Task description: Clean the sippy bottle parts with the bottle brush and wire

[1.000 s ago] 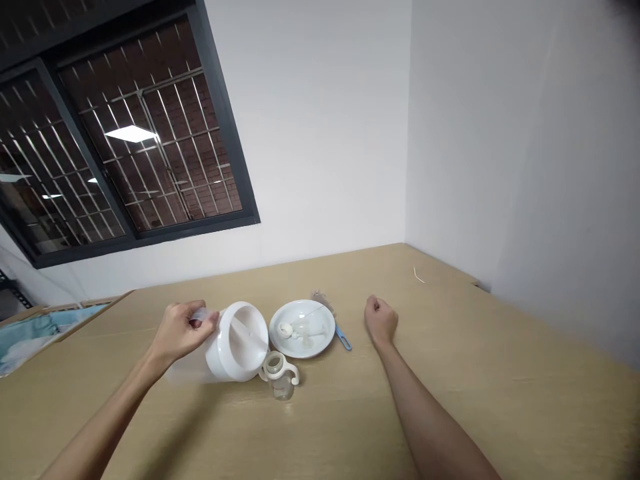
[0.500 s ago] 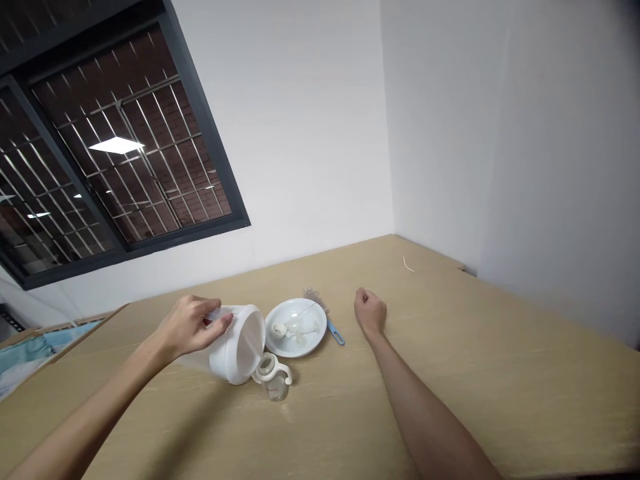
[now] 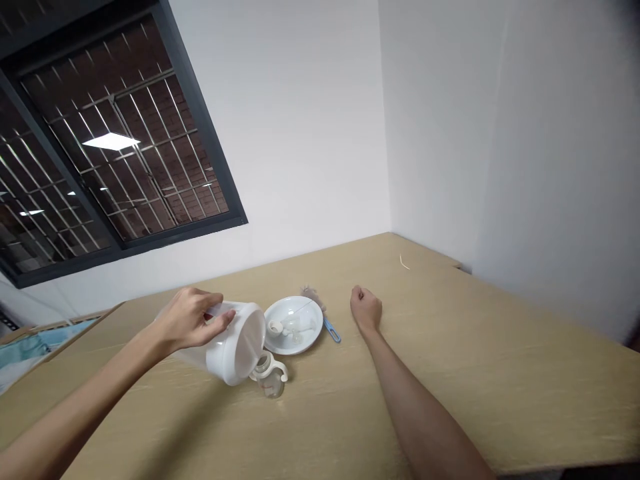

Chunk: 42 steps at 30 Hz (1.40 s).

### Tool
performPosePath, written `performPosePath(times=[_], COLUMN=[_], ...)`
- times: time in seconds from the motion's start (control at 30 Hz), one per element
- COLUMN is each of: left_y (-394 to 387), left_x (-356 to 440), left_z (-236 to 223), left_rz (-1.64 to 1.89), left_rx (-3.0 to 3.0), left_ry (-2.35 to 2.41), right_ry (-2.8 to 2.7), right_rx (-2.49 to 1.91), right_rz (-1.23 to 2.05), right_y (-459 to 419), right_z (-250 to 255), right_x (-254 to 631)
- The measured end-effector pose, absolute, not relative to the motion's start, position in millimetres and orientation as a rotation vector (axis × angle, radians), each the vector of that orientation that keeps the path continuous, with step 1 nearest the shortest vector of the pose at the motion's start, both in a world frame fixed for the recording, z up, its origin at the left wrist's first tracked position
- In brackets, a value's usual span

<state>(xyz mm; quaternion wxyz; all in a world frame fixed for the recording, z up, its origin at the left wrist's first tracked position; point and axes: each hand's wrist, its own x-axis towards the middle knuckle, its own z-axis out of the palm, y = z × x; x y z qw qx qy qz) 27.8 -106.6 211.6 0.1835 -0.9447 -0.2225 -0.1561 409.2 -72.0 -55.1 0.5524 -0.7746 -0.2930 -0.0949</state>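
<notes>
My left hand is closed on a white plastic jug, near its top side. The jug lies tilted on its side in the air, its mouth facing right and down, and its lower rim is close to the neck of a clear baby bottle with cream handles. Whether anything flows from it I cannot tell. The bottle stands upright on the table, lidless. My right hand rests on the table as a fist, nothing showing in it. Behind the bottle sits a white bowl holding a cream ring and translucent bottle parts.
A bottle brush with a blue handle lies against the bowl's right side, on the wooden table. Farther right is a thin pale strip. Light-blue cloth fills a box at the left edge. Walls and a barred window stand behind.
My left hand has tipped the jug a little further, bringing its mouth lower towards the baby bottle. My right fist stays on the table. The whole view has shifted slightly.
</notes>
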Motion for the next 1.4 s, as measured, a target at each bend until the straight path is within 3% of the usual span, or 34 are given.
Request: performPosePath(times=[1.4], left_y=[-102.6], left_x=[25.7], left_z=[207.8], left_rz=[-0.512], left_rx=[-2.584], left_ry=[-0.537], right_ry=[-0.719], right_rx=[-1.827], right_rz=[-0.228], right_y=[-68.6], right_z=[-59.8], right_x=[410.6])
